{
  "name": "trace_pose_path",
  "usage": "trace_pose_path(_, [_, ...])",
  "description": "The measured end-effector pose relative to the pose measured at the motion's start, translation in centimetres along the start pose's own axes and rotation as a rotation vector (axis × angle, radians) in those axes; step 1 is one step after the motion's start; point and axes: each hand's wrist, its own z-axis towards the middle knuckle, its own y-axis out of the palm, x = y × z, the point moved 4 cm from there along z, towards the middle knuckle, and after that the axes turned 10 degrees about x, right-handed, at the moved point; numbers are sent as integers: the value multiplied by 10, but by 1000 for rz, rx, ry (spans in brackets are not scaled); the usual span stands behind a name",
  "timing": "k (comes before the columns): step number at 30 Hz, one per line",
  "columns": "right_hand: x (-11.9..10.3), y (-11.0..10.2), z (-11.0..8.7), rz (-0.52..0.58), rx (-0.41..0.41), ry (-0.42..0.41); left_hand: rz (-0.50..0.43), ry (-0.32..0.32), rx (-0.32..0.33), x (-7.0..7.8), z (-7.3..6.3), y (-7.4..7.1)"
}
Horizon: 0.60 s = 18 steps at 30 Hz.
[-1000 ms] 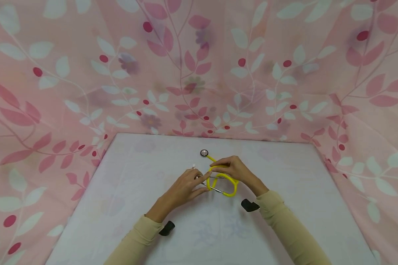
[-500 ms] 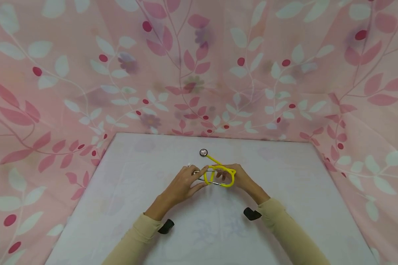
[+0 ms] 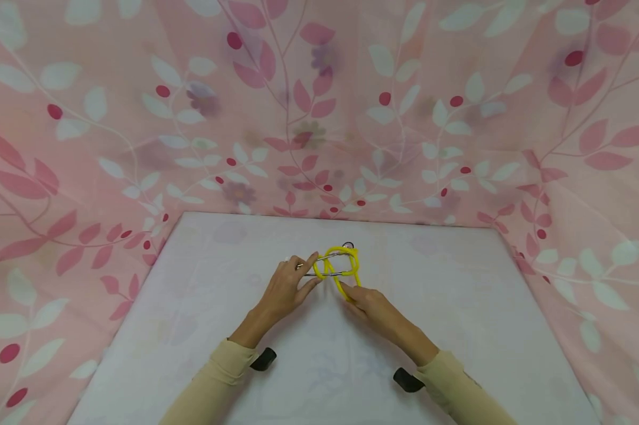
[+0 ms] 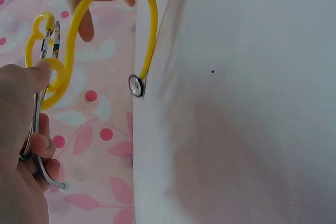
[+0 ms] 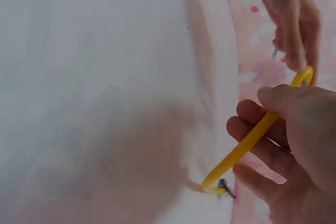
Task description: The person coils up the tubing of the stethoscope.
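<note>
Both hands hold a stethoscope with yellow tubing (image 4: 153, 24) and metal ear tubes (image 4: 36, 114). My left hand (image 3: 283, 288) grips the ear tubes together with a looped part of the tubing. Thumb and fingers of my right hand (image 3: 375, 308) pinch a bend of the yellow tube (image 5: 254, 135), on the near right side of the loops. From that bend the tube hangs down to the round chest piece (image 4: 137, 85), which the head view shows partly hidden behind the loops. One curved ear tube end sticks out below the left fingers in the left wrist view.
Below the hands lies a table with a white cloth (image 3: 319, 366). Pink leaf-patterned fabric (image 3: 309, 118) stands behind it and along both sides. A black wrist device (image 3: 263, 359) sits at the left cuff, another wrist device (image 3: 407, 379) at the right.
My right hand has come from behind the loops to their near side, drawing a tube bend toward me. The chest piece has shifted right, and the left hand has moved slightly up and left.
</note>
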Motion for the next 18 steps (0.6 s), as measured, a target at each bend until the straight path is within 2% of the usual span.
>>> trace_pose_path(7, [-25, -12, -3, -20, -13, -39, -13, -96, 59, -4, 0, 1])
trace_pose_path(10, [-32, -13, -2, -29, -11, -59, -13, -110, 55, -4, 1, 3])
trace_pose_path(15, [-39, -11, -1, -107, -24, -127, -31, -122, 53, -3, 2, 5])
trace_pose_path(18, [-43, -12, -2, -152, -34, -143, 7, -104, 32, -3, 0, 8])
